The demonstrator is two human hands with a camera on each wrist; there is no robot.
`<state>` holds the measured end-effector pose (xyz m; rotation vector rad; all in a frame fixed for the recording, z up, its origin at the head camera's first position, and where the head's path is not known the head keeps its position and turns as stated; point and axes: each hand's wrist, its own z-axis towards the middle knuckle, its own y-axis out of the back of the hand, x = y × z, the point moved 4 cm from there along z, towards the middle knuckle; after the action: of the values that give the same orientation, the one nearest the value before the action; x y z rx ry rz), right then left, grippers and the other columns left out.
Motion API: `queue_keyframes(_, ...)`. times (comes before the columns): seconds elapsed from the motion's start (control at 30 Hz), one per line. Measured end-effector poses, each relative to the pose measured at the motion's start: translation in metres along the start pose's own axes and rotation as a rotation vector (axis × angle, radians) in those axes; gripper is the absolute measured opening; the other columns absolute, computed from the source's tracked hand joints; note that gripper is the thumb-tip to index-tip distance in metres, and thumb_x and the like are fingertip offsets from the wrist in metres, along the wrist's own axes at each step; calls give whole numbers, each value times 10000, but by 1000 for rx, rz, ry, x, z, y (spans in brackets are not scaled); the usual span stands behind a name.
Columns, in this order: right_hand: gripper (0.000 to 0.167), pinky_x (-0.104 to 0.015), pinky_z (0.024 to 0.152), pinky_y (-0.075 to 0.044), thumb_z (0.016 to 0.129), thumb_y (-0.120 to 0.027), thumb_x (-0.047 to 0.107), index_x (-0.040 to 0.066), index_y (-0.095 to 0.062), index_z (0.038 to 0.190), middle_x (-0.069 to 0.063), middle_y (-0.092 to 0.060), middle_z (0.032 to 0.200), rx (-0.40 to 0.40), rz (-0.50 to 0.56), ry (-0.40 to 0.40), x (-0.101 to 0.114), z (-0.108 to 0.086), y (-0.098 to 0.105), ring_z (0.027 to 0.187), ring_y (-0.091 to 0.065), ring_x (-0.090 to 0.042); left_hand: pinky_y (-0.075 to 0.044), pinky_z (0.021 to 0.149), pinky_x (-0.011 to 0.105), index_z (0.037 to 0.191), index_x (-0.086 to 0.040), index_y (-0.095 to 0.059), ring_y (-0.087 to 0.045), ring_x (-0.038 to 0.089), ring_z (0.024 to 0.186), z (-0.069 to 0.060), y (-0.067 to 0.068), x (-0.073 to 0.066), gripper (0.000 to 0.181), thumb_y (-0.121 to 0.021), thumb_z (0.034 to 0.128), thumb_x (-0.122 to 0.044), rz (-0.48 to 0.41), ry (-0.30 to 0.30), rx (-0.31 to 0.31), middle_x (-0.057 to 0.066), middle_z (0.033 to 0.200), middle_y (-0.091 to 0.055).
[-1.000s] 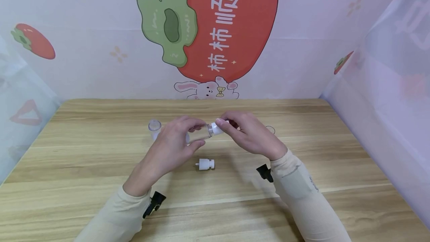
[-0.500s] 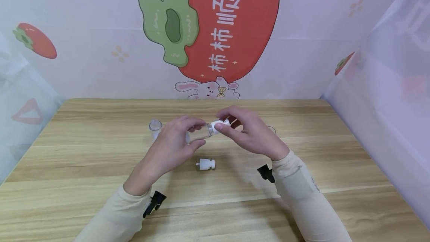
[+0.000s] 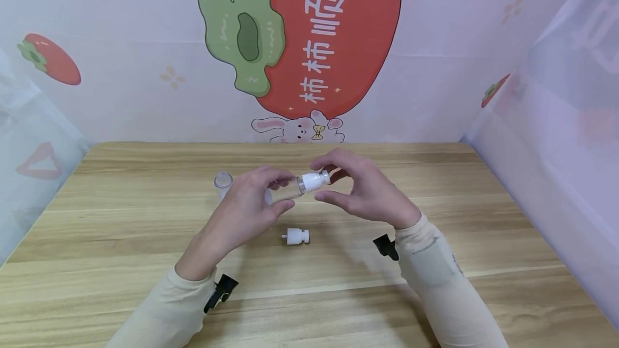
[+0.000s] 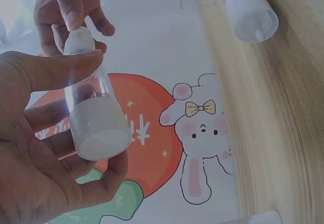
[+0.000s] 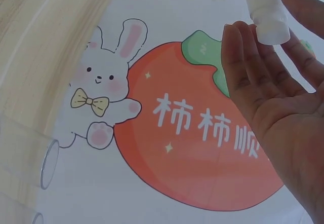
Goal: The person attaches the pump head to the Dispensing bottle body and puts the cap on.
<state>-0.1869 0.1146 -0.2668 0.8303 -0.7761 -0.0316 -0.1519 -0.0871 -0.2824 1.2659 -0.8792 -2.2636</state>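
My left hand [image 3: 246,200] grips a clear bottle [image 3: 286,191] above the table, its neck pointing right and slightly up. A white pump top [image 3: 315,180] sits on that neck. Around the pump top, my right hand [image 3: 369,189] has its thumb apart from it and its fingers behind; whether a fingertip touches is hard to tell. From the left wrist view, the bottle's frosted white base [image 4: 104,133] faces the camera. A second white pump top [image 3: 296,236] lies on its side on the table in front of the hands.
Partly hidden behind my left hand is another clear container [image 3: 223,180]. Clear open-ended cylinders [image 5: 30,155] show at the lower left of the right wrist view. The wooden table [image 3: 145,262] is bordered by printed cloth walls [image 3: 435,95] at the back and sides.
My right thumb has moved off the pump top and the right hand has spread wider, shifting slightly right. The left hand keeps its hold on the bottle.
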Motion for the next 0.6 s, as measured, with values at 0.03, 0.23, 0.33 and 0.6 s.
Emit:
queue_keyframes(0.03,455,-305,858,-566,811,-852,40,24,-654,1221,-16,-669,1178,3,0,3,0,0,0,1023,-643,-142,-536,839,436,1131,-27,-728,-663,239,941,0,0,0,358,-849,794,-29,-3,-1,0,67,1064,-717)
queue_keyframes(0.23,457,-300,858,-567,808,-842,2,48,-660,1225,-9,-667,1165,6,11,19,0,0,1,1019,-644,-140,-534,835,435,1136,-25,-727,-658,236,941,0,0,1,361,-850,798,-34,-11,2,5,65,1071,-716)
queue_keyframes(0.33,438,-293,850,-570,810,-833,-15,48,-669,1211,-8,-673,1141,7,13,18,0,0,1,997,-650,-136,-533,822,429,1139,-26,-729,-653,230,934,0,0,0,364,-853,796,-40,-5,2,6,63,1060,-713)
queue_keyframes(0.6,394,-279,843,-569,804,-828,-40,58,-691,1160,5,-672,1086,7,-6,13,0,1,0,963,-652,-122,-520,795,413,1133,-31,-734,-632,217,908,0,0,-1,362,-854,792,-42,11,-7,8,56,1008,-702)
